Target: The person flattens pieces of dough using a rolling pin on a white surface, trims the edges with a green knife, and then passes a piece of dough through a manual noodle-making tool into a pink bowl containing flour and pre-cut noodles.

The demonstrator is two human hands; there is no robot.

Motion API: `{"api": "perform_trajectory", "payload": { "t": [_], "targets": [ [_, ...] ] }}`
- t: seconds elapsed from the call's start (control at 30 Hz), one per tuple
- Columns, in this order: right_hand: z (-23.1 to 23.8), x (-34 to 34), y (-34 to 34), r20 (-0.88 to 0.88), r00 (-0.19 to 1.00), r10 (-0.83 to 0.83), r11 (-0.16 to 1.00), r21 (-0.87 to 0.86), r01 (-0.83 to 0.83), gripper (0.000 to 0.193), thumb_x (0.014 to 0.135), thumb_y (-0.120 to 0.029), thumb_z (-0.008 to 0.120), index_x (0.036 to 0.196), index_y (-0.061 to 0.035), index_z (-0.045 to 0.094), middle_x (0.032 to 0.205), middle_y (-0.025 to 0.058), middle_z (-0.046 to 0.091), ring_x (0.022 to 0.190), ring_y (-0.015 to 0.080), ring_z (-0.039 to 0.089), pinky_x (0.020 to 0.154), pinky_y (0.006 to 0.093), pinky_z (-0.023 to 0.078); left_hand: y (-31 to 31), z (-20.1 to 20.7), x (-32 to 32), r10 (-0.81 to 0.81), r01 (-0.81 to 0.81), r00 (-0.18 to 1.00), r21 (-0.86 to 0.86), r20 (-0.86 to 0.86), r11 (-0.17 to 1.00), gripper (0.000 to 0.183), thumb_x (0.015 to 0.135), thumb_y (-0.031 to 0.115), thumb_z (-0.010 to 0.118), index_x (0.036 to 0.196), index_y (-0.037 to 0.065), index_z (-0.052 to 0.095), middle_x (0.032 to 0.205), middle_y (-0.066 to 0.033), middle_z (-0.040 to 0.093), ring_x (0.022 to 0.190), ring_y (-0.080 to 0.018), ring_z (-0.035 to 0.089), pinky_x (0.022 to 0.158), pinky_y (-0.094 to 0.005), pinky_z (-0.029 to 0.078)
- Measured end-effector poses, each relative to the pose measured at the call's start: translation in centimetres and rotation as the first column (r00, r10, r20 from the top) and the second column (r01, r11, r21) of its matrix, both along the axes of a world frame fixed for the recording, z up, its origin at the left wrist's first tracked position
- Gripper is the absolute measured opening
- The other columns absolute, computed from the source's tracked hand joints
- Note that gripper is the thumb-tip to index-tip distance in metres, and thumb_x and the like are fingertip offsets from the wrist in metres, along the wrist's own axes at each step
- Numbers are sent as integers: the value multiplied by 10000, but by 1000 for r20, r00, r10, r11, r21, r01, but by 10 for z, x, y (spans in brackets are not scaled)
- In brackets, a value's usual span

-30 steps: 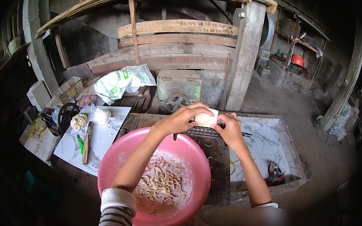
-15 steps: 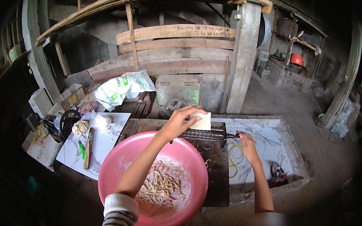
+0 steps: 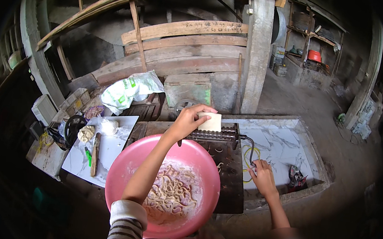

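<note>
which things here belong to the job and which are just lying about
In use:
dough sheet, in the left hand
roller machine
crank, in the right hand
pink basin of dough strips

Probably lying about:
white sack
red tub
dark crumpled packet

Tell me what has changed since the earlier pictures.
The right hand let go of the dough sheet, moved right and took hold of the crank, then swung it toward the person. The left hand still holds the sheet at the rollers; the pink basin stayed put.
</note>
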State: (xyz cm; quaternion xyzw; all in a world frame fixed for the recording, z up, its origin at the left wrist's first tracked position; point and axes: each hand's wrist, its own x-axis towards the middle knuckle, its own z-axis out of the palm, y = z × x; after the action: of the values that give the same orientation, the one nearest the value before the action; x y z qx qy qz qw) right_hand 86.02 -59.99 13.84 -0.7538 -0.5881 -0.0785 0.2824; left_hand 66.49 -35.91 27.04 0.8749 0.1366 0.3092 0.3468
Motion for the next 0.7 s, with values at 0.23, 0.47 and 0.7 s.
{"api": "perform_trajectory", "payload": {
  "t": [0.23,0.47,0.7],
  "targets": [
    [44,-18,-28,63,993,-99,991,92,93,208,721,-189,697,804,-41,578,678,112,597,605,298,597,559,395,477,6,-6,3,-35,34,999,34,35,999,254,837,61,607,1090,62,620,1021,-89,651,694,-142,587,637,-275,474],
    [101,-4,-29,458,885,-85,975,220,-21,258,618,-147,737,701,-61,508,599,64,520,551,246,538,517,364,434,-65,-42,-15,-112,-143,879,481,463,865,186,806,33,594,991,15,579,857,-117,592,800,-311,573,791,-388,474],
    [136,13,1,599,800,-38,951,266,-155,265,701,-122,708,643,-69,456,556,64,469,504,238,496,494,353,387,-58,-125,10,26,231,970,-946,243,227,451,987,273,234,1190,-58,464,1218,-185,532,1195,-285,478,1066,-387,352]
  ]
}}
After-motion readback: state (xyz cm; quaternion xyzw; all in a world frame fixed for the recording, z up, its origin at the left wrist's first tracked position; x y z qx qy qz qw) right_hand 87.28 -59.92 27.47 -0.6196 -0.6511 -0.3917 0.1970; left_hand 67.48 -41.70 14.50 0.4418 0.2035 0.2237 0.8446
